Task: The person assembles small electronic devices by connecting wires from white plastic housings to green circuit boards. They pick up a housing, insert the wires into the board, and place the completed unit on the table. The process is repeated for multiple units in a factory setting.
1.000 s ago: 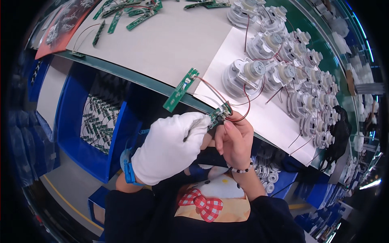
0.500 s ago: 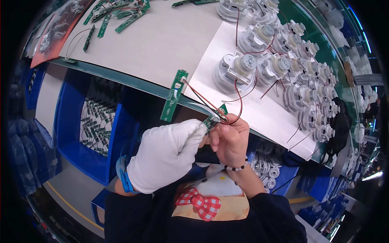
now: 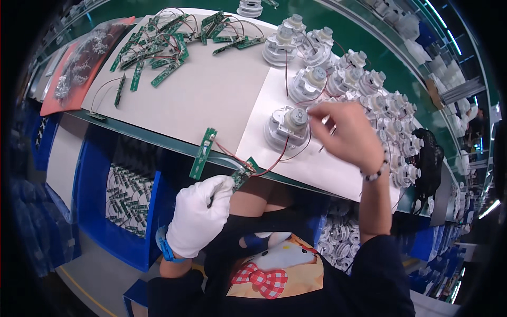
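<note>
My left hand (image 3: 203, 214), in a white glove, is closed on the end of a green circuit board (image 3: 244, 173). Thin wires join it to a second green circuit board (image 3: 203, 153), which lies across the table's front edge. A dark red wire runs from the held board up to the nearest white motor unit (image 3: 288, 127), which stands upright on the white sheet. My bare right hand (image 3: 348, 134) is beside that unit's right side, its fingers curled in near the grey motor top. Whatever may be between its fingertips is hidden. A second thin wire loops below the unit.
Several white motor units (image 3: 346, 79) with loose wires stand close together at the right and back. A heap of wired green boards (image 3: 169, 47) lies at the back left, beside a bag of small parts (image 3: 84, 58). A blue bin (image 3: 113, 211) stands under the table edge.
My right hand has left the held board and moved up and right to the motor unit. My left hand has moved a little down and left with the board. More of the table's far side shows.
</note>
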Tool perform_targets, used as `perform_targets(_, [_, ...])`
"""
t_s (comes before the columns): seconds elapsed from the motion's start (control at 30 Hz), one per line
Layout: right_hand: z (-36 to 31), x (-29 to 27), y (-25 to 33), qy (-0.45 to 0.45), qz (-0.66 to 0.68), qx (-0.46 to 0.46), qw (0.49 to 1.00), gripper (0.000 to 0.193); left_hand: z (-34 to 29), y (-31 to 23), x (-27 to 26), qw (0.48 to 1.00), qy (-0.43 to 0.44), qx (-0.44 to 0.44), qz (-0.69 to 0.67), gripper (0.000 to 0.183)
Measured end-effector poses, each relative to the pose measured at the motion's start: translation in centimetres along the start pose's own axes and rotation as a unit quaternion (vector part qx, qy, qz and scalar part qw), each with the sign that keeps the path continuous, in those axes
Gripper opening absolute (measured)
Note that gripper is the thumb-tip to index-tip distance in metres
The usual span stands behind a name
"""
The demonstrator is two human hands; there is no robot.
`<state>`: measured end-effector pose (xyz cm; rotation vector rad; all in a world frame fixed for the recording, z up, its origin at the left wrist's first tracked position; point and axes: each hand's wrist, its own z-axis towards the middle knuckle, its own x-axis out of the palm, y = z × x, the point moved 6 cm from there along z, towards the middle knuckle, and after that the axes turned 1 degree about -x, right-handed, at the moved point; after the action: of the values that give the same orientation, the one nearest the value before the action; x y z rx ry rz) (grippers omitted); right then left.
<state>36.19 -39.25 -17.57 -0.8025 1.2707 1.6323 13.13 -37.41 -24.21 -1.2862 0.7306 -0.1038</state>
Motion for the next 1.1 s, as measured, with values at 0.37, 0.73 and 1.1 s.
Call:
perform_targets(0.37, [-5.9, 3.8, -1.3, -0.108, 0.318, 0.154, 0.929, 0.027, -0.3, 1.9, 1.5, 0.935, 0.125, -0.233, -0.238, 0.021])
perform_targets(0.73, [-5.9, 1.9, 2.4, -0.108, -0.085, -0.192, 0.972, 0.018, 0.4, 1.7, 2.1, 0.845, 0.223, -0.301, -0.383, 0.027])
perform_targets(1.1, [-3.2, -0.5, 1.1, -0.098, 0.195, -0.112, 0.970, 0.013, 0.6, 1.3, 3.1, 0.878, 0.186, -0.282, -0.339, 0.022])
